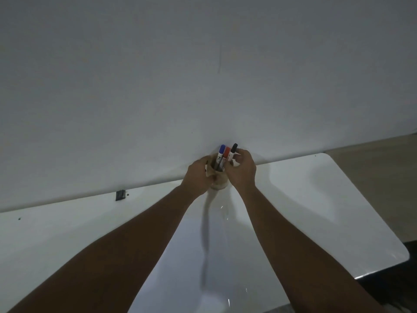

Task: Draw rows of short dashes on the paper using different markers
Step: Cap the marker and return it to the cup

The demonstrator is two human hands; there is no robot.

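Three markers stand in a tan cup (217, 179) at the far edge of the white worktop (316, 199), against the wall: a blue-capped marker (221, 154), a red-capped marker (226, 154) and a black-capped marker (233, 150). The left hand (198, 175) wraps the cup's side in a clenched grip. The right hand (242, 170) pinches the black-capped marker (fingertips just below its cap). Paper cannot be made out.

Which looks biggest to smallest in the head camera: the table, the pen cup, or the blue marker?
1. The table, by far.
2. The pen cup, partly hidden by both hands.
3. The blue marker, though its lower part sits inside the cup.
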